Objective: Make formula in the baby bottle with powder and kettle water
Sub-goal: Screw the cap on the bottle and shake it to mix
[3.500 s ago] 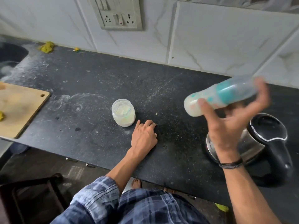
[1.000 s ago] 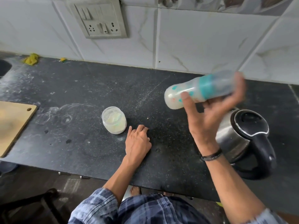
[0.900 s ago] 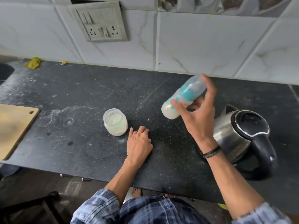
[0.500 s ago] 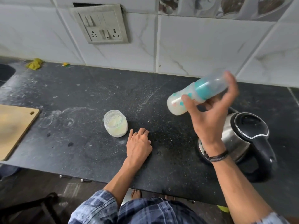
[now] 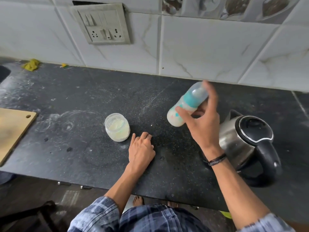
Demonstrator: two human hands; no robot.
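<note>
Milky baby bottle [image 5: 182, 111] is gripped by the right hand [image 5: 203, 124], tilted cap-end up toward the wall, above the bench [image 5: 83, 101], while the left hand [image 5: 142, 151] is rested flat and empty.

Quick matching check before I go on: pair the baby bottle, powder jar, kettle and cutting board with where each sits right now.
Things:
1. baby bottle
2. powder jar
3. kettle
4. cutting board

Places:
A. far left of the counter
B. on the counter under the right forearm
C. held tilted in the right hand
D. on the counter just beyond the left hand

Pairs: 1-C, 2-D, 3-B, 4-A
</note>
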